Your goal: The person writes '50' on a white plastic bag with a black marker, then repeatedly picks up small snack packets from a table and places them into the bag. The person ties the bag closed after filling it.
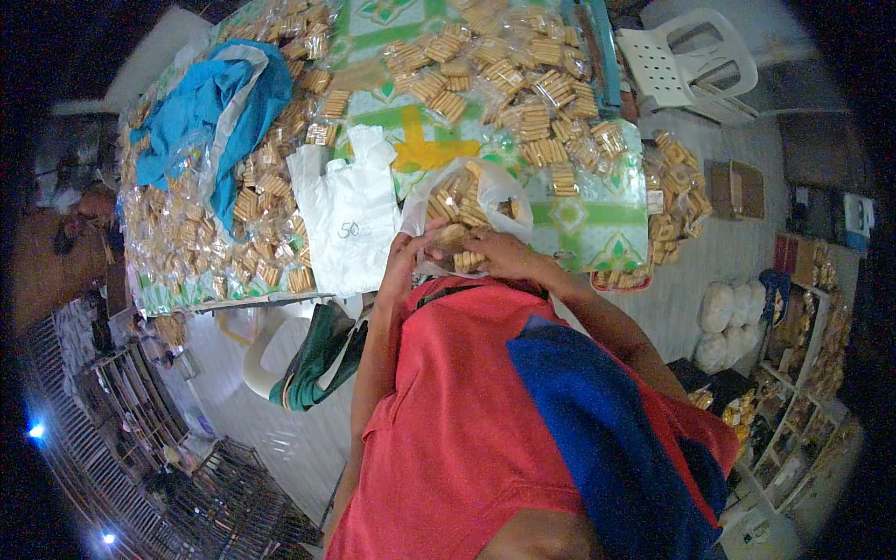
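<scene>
A clear plastic bag [514, 183] lies at the table's near edge against my body, filled with small wrapped packs of biscuit sticks [448, 199]. My left hand [411, 250] is at the bag's near left side, fingers reaching to a blurred pack. From the other side, my right hand [505, 253] reaches into the near part of the bag, its fingers against packs there. Blur and plastic hide how firmly either hand grips. Left of the bag lie flat white plastic bags [346, 220] with handwriting on them.
Loose biscuit packs [532, 122] cover much of the green-and-white tablecloth [595, 234]. A blue cloth [203, 105] rests on the left heap. More packs [675, 189] sit beyond the right edge. A white plastic chair [693, 63] stands far right; another chair [262, 357] is below the table's left edge.
</scene>
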Motion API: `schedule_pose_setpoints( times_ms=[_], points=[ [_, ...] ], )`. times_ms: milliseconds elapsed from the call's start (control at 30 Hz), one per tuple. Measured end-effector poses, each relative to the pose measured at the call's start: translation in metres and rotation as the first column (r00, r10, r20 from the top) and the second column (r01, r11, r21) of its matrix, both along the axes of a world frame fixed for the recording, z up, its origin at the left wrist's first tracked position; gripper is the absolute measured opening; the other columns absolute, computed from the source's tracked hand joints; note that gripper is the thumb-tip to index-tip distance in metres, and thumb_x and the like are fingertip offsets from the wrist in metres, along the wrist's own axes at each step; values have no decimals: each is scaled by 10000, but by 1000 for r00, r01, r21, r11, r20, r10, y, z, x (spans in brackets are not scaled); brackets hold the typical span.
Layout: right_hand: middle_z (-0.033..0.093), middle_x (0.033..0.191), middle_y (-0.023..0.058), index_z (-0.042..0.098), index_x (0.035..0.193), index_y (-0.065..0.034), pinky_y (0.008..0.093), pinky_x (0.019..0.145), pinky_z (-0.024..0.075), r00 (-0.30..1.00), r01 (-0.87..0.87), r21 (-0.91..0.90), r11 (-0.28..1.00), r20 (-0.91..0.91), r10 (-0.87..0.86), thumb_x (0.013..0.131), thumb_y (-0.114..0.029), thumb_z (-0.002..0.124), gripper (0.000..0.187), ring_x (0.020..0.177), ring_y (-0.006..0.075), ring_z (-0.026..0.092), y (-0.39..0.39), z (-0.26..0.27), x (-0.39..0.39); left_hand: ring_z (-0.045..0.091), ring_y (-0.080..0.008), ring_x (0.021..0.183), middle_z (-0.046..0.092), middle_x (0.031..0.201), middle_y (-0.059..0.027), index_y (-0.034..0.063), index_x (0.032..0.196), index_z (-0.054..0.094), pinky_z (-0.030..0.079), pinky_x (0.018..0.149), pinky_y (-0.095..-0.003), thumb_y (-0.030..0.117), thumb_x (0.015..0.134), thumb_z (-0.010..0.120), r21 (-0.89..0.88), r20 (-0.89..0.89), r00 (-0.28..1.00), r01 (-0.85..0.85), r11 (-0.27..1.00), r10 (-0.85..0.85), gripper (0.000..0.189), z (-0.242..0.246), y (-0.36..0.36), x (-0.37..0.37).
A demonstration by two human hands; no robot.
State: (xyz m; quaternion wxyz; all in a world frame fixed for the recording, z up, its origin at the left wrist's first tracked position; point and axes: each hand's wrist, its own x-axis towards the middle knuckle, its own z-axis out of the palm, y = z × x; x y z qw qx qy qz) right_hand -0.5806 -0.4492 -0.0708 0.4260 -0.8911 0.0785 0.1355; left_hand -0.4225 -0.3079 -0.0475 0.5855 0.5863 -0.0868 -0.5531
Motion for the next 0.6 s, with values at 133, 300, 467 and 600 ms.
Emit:
schedule_pose_setpoints(
  times_ms=[133, 300, 467, 600],
  points=[
    [521, 1123, 167, 508, 1175, -51, 406, 892, 426, 974, 41, 8, 999, 221, -42, 705, -155, 675, 509, 1050, 344, 510, -15, -4, -16, 606, -151, 694, 651, 868, -101, -38, 1121, 543, 457, 618, -274, 215, 816, 592, 133, 390, 882, 230, 964, -264, 400, -25, 4, 3],
    [453, 1184, 162, 488, 1183, -39, 432, 892, 411, 989, 143, -329, 933, 95, -118, 702, -215, 690, 551, 1112, 350, 444, 7, -2, -17, 614, -155, 681, 638, 773, -137, -60, 1002, 564, 466, 582, -315, 213, 797, 637, 507, 680, 475, 245, 826, -558, 349, -39, 10, 1],
    [462, 1074, 153, 514, 1048, -40, 432, 842, 414, 846, 402, -143, 904, 436, -308, 685, -314, 722, 501, 1053, 331, 460, 12, -4, -19, 598, -225, 714, 609, 823, -156, -48, 975, 550, 468, 649, -321, 153, 759, 649, 350, 635, 687, 154, 924, -354, 311, -31, 18, -7],
    [474, 986, 135, 541, 944, -22, 387, 775, 421, 594, 792, -243, 560, 520, -614, 687, -266, 727, 401, 929, 308, 498, -11, -8, -26, 562, -127, 713, 606, 846, -73, -44, 1058, 522, 458, 649, -260, 56, 796, 607, 73, 541, 841, -36, 997, -9, 293, -30, 21, -24]
  ],
)
